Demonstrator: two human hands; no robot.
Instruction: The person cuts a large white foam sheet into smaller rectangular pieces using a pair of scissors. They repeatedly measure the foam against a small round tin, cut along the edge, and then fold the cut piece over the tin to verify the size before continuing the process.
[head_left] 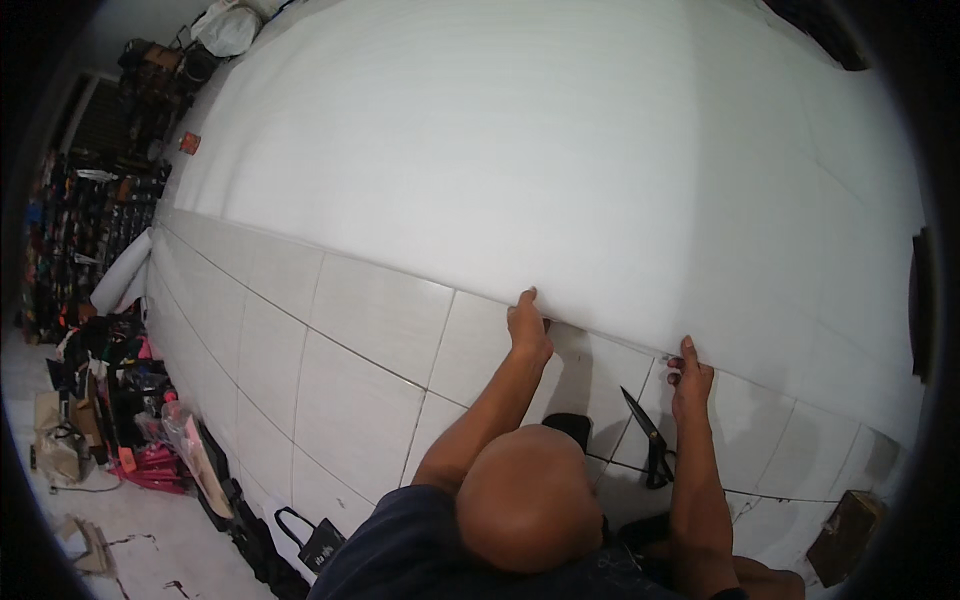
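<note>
A very large, smooth white sheet (450, 150) is spread over the tiled floor, its near edge running slantwise from the left to the lower right. My left hand (528, 328) is closed at that edge, one digit on top and the other fingers partly hidden. Farther right, my right hand (692, 382) also pinches the edge, its thumb up against the sheet and its other fingers curled. Black-handled scissors (650, 435) lie on the tiles just left of my right forearm, blades pointing toward the sheet. A dark flat object (568, 428) rests between my arms, partly covered.
Stacked dark goods (90, 230) line the left side, with a white roll (122, 272) beside them. Bags and pink items (155, 470) lie at the lower left. A black bag (320, 545) is on the floor nearby. A brown box (845, 535) stands at the lower right.
</note>
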